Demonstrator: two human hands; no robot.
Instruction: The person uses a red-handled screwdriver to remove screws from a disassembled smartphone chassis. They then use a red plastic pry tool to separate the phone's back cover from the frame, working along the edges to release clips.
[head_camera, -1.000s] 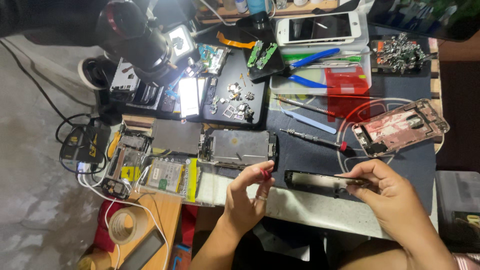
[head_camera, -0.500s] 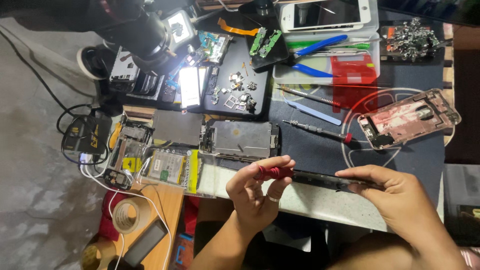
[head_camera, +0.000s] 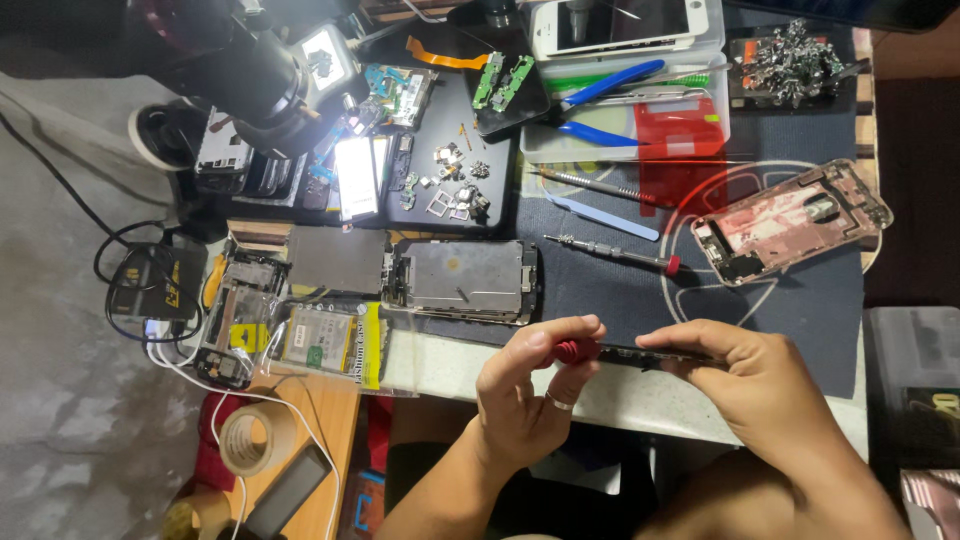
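Note:
My left hand (head_camera: 530, 400) pinches a small red-handled screwdriver (head_camera: 572, 350) between thumb and fingers; a ring sits on one finger. The tool's tip meets the left end of a thin dark phone part (head_camera: 630, 354), which is seen edge-on. My right hand (head_camera: 760, 390) grips that part from the right. Both hands hover over the near edge of the white table (head_camera: 640, 400), just in front of the dark work mat (head_camera: 600, 290).
An opened phone frame (head_camera: 465, 280) lies on the mat, with a second screwdriver (head_camera: 610, 250) and a pink phone housing (head_camera: 790, 220) to its right. Blue-handled pliers (head_camera: 600, 100), loose circuit boards, a lit microscope (head_camera: 250, 70), cables and a tape roll (head_camera: 250, 440) crowd the left and back.
My left hand has closed on the end of the dark part, and the red handle now shows between its fingers. My right hand has shifted slightly left along the part.

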